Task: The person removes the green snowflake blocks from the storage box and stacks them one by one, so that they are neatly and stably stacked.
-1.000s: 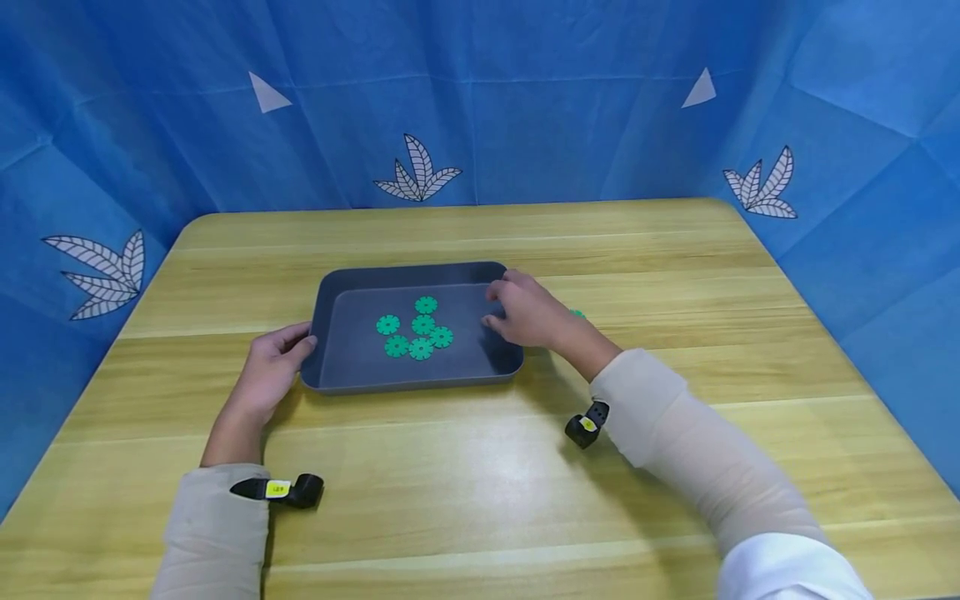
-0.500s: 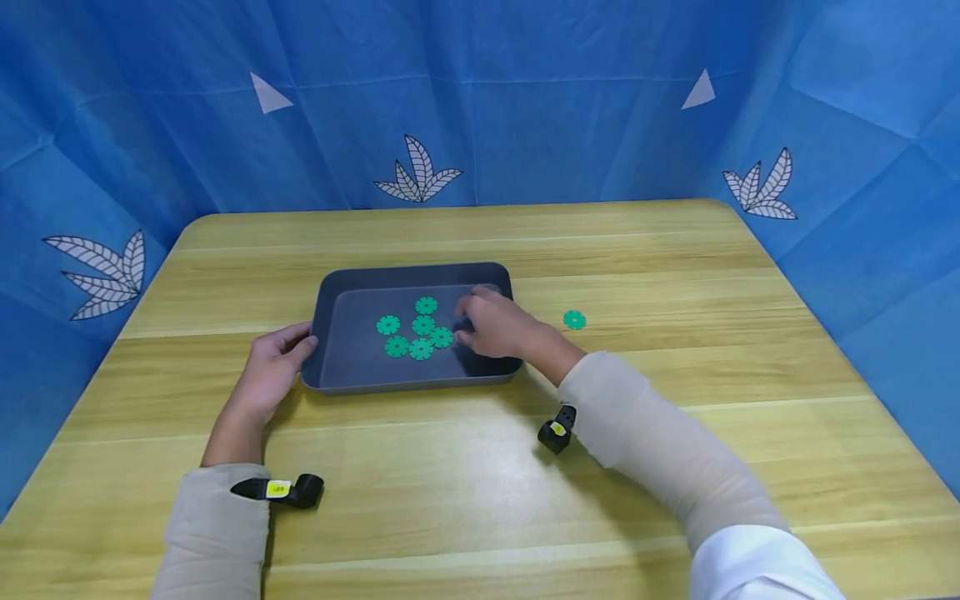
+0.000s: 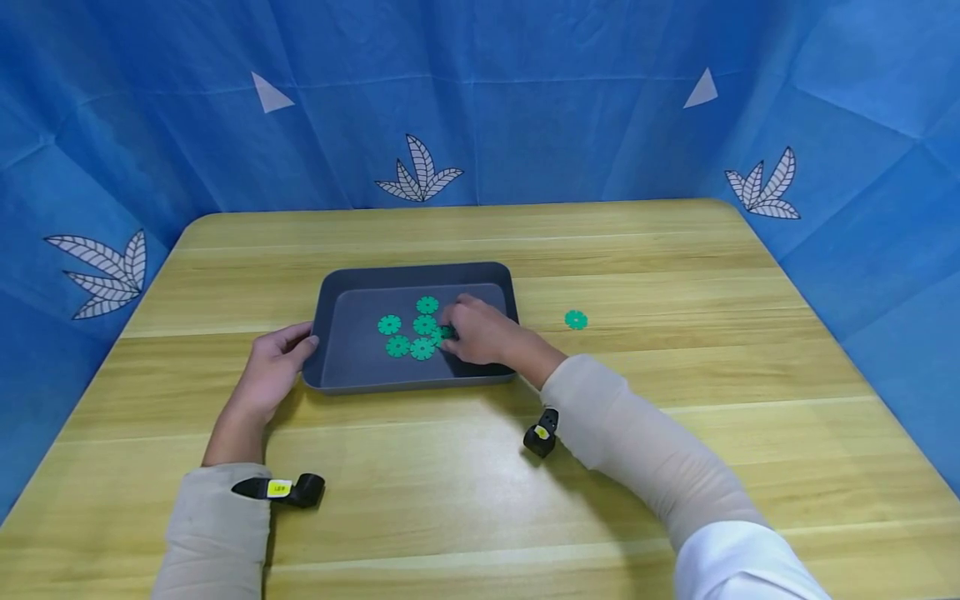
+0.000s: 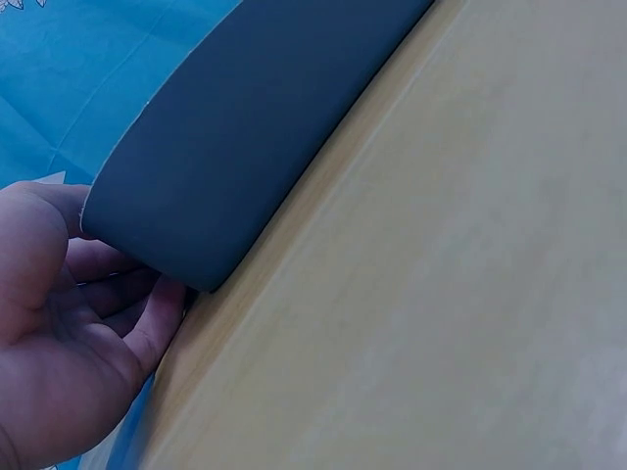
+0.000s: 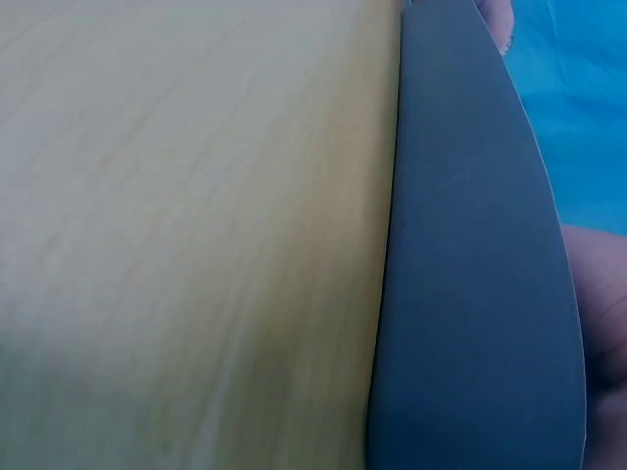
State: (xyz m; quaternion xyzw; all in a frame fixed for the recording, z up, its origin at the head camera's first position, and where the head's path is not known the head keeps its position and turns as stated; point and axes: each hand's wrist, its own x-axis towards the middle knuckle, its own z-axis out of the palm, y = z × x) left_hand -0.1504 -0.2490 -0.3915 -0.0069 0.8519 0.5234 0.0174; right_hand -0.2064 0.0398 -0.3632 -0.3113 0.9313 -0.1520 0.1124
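1. Head view: wooden table (image 3: 675,275), bearing everything.
2. Grey tray (image 3: 341,287), centre-left; left hand (image 3: 272,367), fingers relaxed against its near-left corner, seemingly bracing it.
3. Right hand (image 3: 480,333) inside tray, fingertips on clustered green discs (image 3: 408,333); pinch cannot be told.
4. Stray green disc (image 3: 575,319), on table right of tray.

Bare table (image 3: 675,250) all round; only tray (image 3: 337,287) walls and both hands there
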